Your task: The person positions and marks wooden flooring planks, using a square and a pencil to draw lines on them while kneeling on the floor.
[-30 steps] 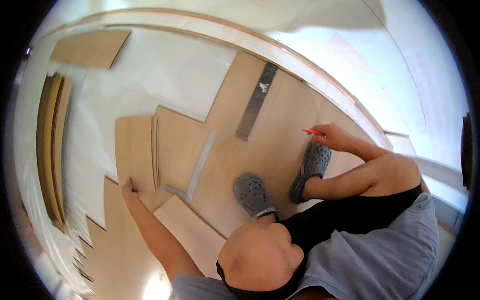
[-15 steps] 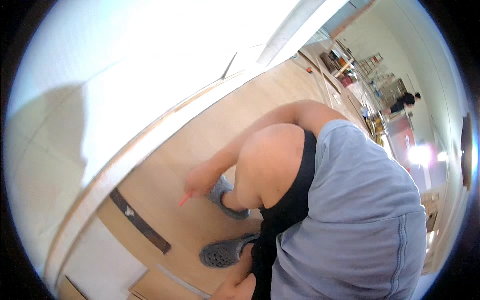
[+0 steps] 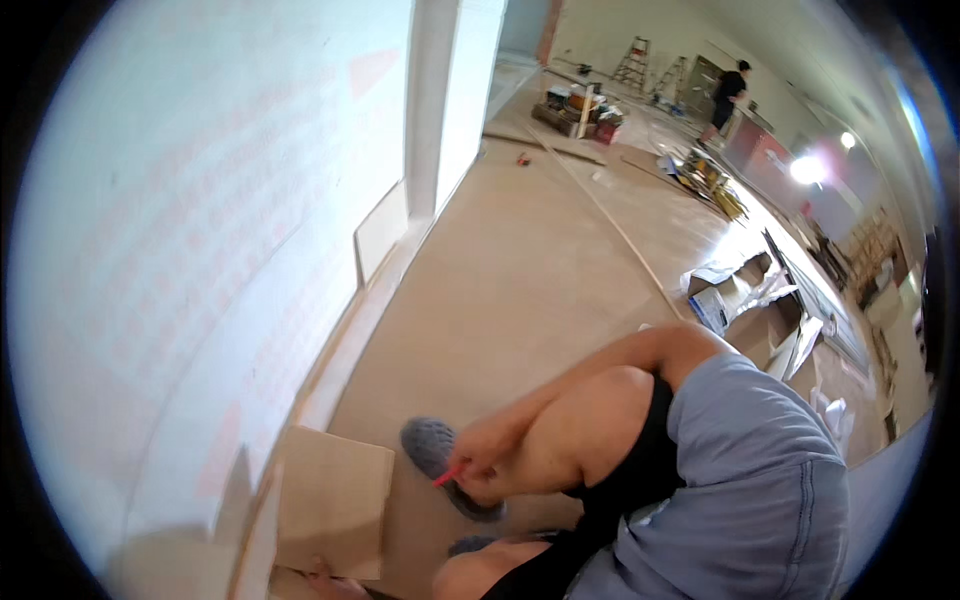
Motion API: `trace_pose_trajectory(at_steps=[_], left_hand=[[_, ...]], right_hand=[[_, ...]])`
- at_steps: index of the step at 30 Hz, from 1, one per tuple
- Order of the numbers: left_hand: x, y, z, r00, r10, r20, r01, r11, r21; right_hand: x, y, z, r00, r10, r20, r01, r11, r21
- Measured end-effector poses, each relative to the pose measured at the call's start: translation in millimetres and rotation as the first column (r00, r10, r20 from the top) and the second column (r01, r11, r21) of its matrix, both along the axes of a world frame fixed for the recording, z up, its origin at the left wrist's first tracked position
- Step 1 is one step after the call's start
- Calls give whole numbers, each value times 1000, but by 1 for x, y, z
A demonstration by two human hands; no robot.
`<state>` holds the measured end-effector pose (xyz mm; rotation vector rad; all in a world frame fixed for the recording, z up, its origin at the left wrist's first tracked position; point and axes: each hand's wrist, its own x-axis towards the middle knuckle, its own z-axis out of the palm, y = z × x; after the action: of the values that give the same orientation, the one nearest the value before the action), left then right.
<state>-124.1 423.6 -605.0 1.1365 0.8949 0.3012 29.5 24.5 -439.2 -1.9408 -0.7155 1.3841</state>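
My right hand (image 3: 478, 458) is closed round a slim red pencil-like stick (image 3: 448, 477), beside my bent knee and above a grey clog (image 3: 430, 445) on my foot. At the bottom of the view, my left hand (image 3: 322, 580) grips the lower edge of a tan square board (image 3: 335, 497). That board lies tilted against the base of the white wall. Most of the left hand is cut off by the frame's edge and hidden by the board.
A white wall panel (image 3: 250, 230) rises on the left, with a small pale board (image 3: 382, 232) leaning at its foot. Brown floor (image 3: 490, 270) stretches ahead. To the right lie torn packaging (image 3: 745, 290) and a long strip (image 3: 625, 235). Ladders (image 3: 633, 62) and a person (image 3: 728, 95) are far off.
My view has swung up and round toward the room. The tan board has come into view with my left hand at it. The red stick remains in my right hand.
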Motion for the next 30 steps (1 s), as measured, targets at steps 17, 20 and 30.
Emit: trace_pose_trajectory(at_steps=[17, 20, 30], left_hand=[[132, -267, -90, 942, -240, 236, 322, 848, -422], [148, -297, -94, 921, -344, 183, 381, 894, -236], [113, -213, -54, 570, -753, -328, 820, 545, 175]], right_hand=[[-41, -134, 5, 934, -324, -151, 281, 927, -249], [-31, -121, -6, 955, -281, -93, 248, 932, -265], [-8, -103, -23, 951, -274, -145, 226, 934, -278]])
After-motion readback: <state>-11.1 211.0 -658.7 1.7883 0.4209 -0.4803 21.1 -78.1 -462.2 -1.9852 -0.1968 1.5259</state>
